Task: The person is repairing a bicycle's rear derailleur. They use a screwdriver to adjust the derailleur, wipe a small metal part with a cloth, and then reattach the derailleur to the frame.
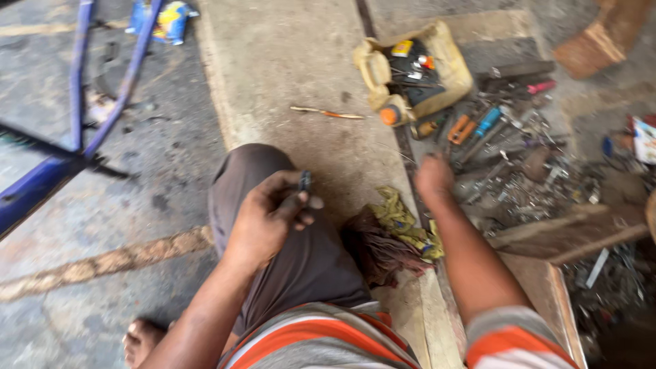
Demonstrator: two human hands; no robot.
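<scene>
- The left hand (270, 215) rests over the person's bent knee in dark trousers (287, 246); its grip is closed around a small dark metal piece (305, 181), pinched between thumb and fingers, with the piece's top end sticking up above the knuckles.
- The right hand (434, 176) reaches out to the edge of a scatter of tools and scrap metal (526, 174) on the floor; it is blurred and seen from behind, so I cannot tell whether its grip is wide, narrow or holding anything.
- Just beside the right forearm, between it and the knee, lies a yellow and dark red rag (393, 232) on the concrete floor (287, 61).
- Beyond the right hand sits a cut-open yellow plastic jug (451, 65) with small parts inside, an orange cap at its near corner.
- A thin stick-like tool (328, 112) lies on the concrete near the jug.
- A blue metal frame (82, 102) stands at the floor's far left, well apart from both hands.
- A wooden plank (567, 236) lies to the right of the right arm.
</scene>
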